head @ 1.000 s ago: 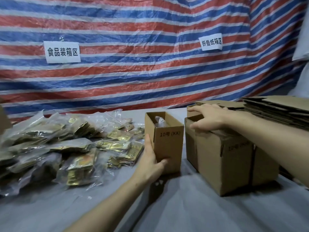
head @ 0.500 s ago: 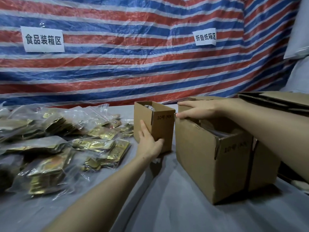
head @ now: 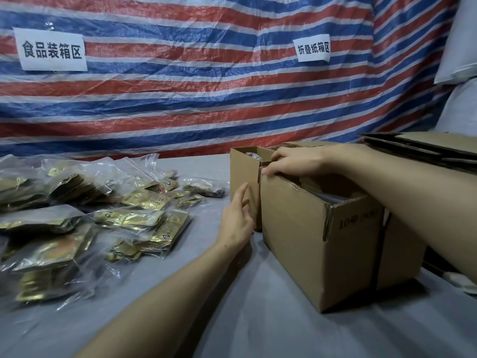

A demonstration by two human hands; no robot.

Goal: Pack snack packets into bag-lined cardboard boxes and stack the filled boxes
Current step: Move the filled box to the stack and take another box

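Both hands are seen at the boxes now. The left hand (head: 236, 223) is laid flat, fingers straight, against the near side of the small box (head: 244, 174). That box is stood open-topped on the grey table cover (head: 258, 319), close against the large box (head: 309, 241). The right hand (head: 296, 161) is hooked over the large box's top rim at its far-left corner, with fingers curled on the cardboard. Clear plastic is glimpsed inside both boxes. The snack packets (head: 134, 218), gold and bagged in clear plastic, are heaped to the left, apart from the boxes. Flattened cartons (head: 426, 147) are stacked at far right.
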